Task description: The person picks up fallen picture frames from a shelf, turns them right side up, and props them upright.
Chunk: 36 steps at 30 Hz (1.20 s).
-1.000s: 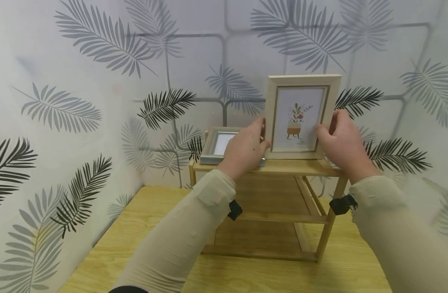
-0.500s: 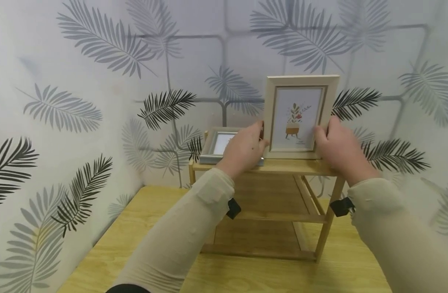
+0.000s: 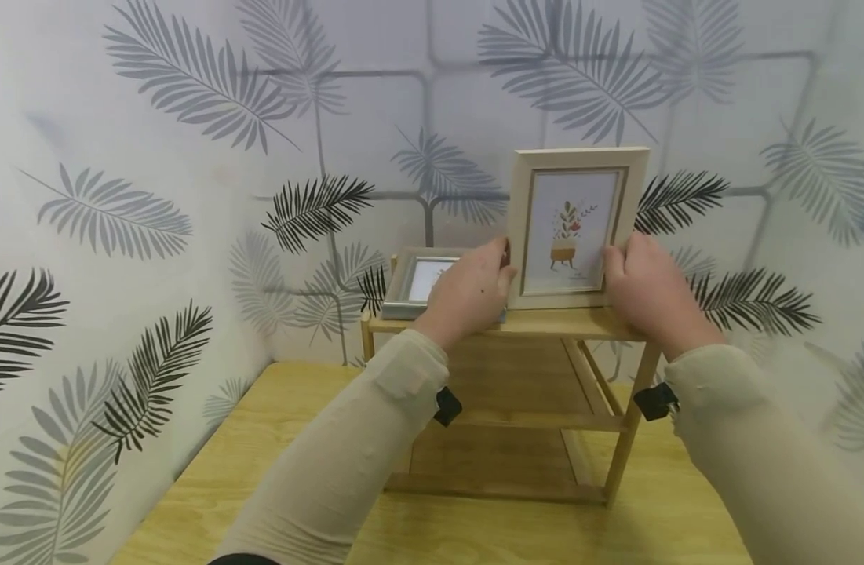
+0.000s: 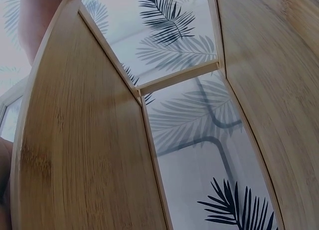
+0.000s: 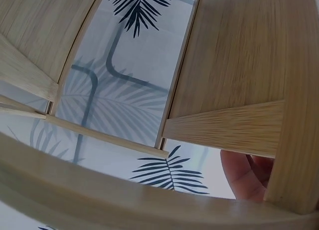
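An upright cream picture frame (image 3: 573,227), showing a potted plant print, stands on the right part of the top of a wooden rack (image 3: 566,322). My left hand (image 3: 470,290) grips its left side low down, thumb toward the front. Its lower right side is pinched by my right hand (image 3: 654,286), thumb on the front and fingers behind the edge. To the left, a silver-grey picture frame (image 3: 398,290) lies flat on the rack, partly hidden by my left hand. In the right wrist view, part of the right hand (image 5: 241,172) shows past the rack's top board.
The rack has two lower shelves (image 3: 495,455) and stands on a yellow wood-grain table (image 3: 283,424). Directly behind it rises a wall (image 3: 375,125) with a leaf pattern, and another wall (image 3: 107,259) borders the table's left side.
My right hand has slid a little down the cream frame's right side, and the frame has shifted very slightly left. My left hand keeps its hold. The silver-grey frame stays put.
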Available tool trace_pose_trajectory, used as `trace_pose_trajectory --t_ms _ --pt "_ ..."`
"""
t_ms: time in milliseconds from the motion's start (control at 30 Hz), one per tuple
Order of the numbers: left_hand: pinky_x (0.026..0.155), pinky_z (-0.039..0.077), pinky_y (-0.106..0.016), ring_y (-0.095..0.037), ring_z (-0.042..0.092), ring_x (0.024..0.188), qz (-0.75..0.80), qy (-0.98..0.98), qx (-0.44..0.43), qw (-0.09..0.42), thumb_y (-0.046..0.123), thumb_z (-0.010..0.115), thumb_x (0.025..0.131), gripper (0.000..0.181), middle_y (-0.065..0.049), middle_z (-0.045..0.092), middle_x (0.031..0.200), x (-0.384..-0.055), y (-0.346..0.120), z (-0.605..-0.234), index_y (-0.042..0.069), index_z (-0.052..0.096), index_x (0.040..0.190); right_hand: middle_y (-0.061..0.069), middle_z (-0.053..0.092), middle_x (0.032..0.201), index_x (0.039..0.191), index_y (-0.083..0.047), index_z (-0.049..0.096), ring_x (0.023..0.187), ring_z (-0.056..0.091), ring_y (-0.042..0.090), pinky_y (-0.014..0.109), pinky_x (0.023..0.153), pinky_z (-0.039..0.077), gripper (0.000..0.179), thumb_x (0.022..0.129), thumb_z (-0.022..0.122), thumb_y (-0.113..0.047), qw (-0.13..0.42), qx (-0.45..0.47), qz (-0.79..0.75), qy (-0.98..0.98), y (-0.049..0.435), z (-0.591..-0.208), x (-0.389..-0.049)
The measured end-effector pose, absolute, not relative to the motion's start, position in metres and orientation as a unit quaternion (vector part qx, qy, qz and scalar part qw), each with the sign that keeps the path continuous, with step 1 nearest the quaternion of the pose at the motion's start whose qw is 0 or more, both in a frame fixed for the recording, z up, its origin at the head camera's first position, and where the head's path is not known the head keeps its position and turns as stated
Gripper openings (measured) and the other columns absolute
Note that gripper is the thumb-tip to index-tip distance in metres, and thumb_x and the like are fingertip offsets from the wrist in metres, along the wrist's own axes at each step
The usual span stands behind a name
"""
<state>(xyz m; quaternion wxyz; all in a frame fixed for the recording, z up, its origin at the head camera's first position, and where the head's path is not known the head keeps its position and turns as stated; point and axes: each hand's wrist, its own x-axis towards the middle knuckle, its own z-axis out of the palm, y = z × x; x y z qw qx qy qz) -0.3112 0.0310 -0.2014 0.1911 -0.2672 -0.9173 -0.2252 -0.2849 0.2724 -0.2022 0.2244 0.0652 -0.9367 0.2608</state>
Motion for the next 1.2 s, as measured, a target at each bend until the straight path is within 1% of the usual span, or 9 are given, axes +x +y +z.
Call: trace_pose_trajectory --t_ms 200,333,433,567,667,733,833,1033,1200 --pt "0.077 0.054 -0.030 -0.013 0.061 0.095 -0.222 -0.913 -0.268 0.210 0.034 0.049 0.108 0.047 -0.002 0.061 0.119 -0.309 0.030 -0.203 0.007 0.049 0.146 0.019 0.044 0.095 0.097 -0.001 0.042 0.079 0.044 0.034 0.045 0.065 0.042 0.051 0.108 0.019 -0.044 0.232 0.065 0.261 -0.935 0.270 -0.205 -0.285" --pt "0.075 0.053 -0.029 -0.012 0.061 0.092 -0.221 -0.911 -0.273 0.217 0.035 0.050 0.108 0.046 -0.001 0.062 0.116 -0.309 0.030 -0.203 0.007 0.051 0.145 0.020 0.044 0.100 0.100 0.001 0.042 0.083 0.044 0.035 0.047 0.069 0.042 0.050 0.108 0.019 -0.043 0.235 0.062 0.263 -0.934 0.269 -0.205 -0.285" --pt "0.072 0.053 -0.029 -0.012 0.060 0.088 -0.220 -0.908 -0.279 0.220 0.034 0.051 0.107 0.044 0.000 0.061 0.111 -0.310 0.030 -0.205 0.007 0.053 0.142 0.023 0.049 0.109 0.108 0.003 0.044 0.088 0.049 0.037 0.051 0.074 0.045 0.051 0.108 0.020 -0.042 0.237 0.065 0.269 -0.931 0.269 -0.206 -0.285" --pt "0.069 0.052 -0.028 -0.011 0.059 0.085 -0.215 -0.904 -0.289 0.232 0.034 0.051 0.107 0.039 0.001 0.061 0.106 -0.310 0.031 -0.208 0.007 0.056 0.135 0.028 0.050 0.120 0.127 0.007 0.041 0.099 0.053 0.041 0.059 0.085 0.046 0.054 0.109 0.022 -0.040 0.232 0.066 0.279 -0.930 0.269 -0.206 -0.286" --pt "0.069 0.052 -0.027 -0.010 0.059 0.085 -0.209 -0.900 -0.294 0.246 0.034 0.052 0.107 0.036 0.001 0.061 0.105 -0.310 0.030 -0.209 0.008 0.058 0.132 0.030 0.049 0.121 0.137 0.008 0.033 0.104 0.053 0.043 0.064 0.092 0.043 0.055 0.109 0.024 -0.039 0.232 0.062 0.276 -0.931 0.269 -0.206 -0.287" --pt "0.068 0.051 -0.026 -0.010 0.059 0.084 -0.206 -0.896 -0.298 0.257 0.034 0.052 0.106 0.034 0.001 0.062 0.104 -0.310 0.029 -0.210 0.009 0.059 0.129 0.031 0.049 0.119 0.139 0.008 0.031 0.105 0.053 0.044 0.065 0.094 0.042 0.055 0.108 0.025 -0.038 0.232 0.059 0.275 -0.931 0.269 -0.205 -0.287" --pt "0.064 0.050 -0.025 -0.010 0.058 0.080 -0.197 -0.890 -0.306 0.276 0.033 0.052 0.106 0.032 0.002 0.062 0.099 -0.310 0.029 -0.211 0.009 0.061 0.125 0.030 0.050 0.115 0.137 0.008 0.032 0.102 0.053 0.043 0.064 0.093 0.043 0.052 0.108 0.028 -0.035 0.232 0.058 0.270 -0.933 0.268 -0.204 -0.287" --pt "0.056 0.045 -0.023 -0.010 0.053 0.069 -0.171 -0.868 -0.332 0.328 0.031 0.053 0.104 0.024 0.004 0.057 0.086 -0.309 0.029 -0.217 0.010 0.062 0.112 0.026 0.049 0.106 0.130 0.008 0.034 0.093 0.052 0.040 0.059 0.085 0.047 0.044 0.107 0.031 -0.030 0.225 0.052 0.263 -0.937 0.268 -0.203 -0.286" --pt "0.056 0.044 -0.023 -0.009 0.052 0.068 -0.162 -0.856 -0.343 0.352 0.030 0.054 0.104 0.025 0.005 0.055 0.083 -0.308 0.029 -0.219 0.008 0.062 0.111 0.025 0.049 0.105 0.130 0.007 0.034 0.092 0.051 0.039 0.056 0.081 0.047 0.043 0.107 0.032 -0.029 0.213 0.047 0.259 -0.941 0.269 -0.203 -0.287"
